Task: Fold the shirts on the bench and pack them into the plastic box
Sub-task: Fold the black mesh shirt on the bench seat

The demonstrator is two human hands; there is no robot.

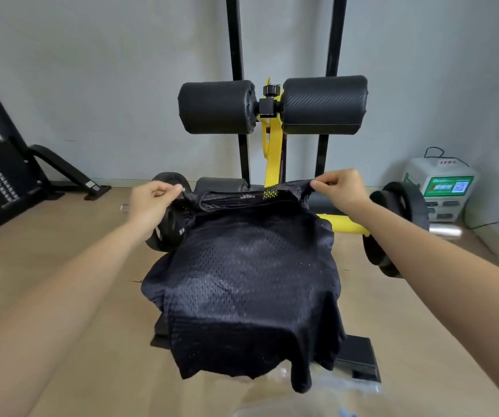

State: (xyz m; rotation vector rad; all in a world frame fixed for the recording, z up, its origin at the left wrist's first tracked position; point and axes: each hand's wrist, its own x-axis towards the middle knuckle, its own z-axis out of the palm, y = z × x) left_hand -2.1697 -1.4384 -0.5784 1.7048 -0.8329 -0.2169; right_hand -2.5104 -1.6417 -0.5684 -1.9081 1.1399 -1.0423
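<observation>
Here, a black exercise machine [4, 176] stands well left of the shirt. The left hand [155, 200] pinches the shirt's left shoulder between thumb and curled fingers. The black mesh shirt [251, 281] lies draped over the bench [359, 356] and hides most of it, with the collar at the far end and the hem hanging off the near end. Behind the shirt rise two foam rollers [323, 105]. The right hand [338, 188] pinches the shirt's right shoulder. Right of the shirt sits a weight plate [408, 224], and further right a white box [441, 188].
</observation>
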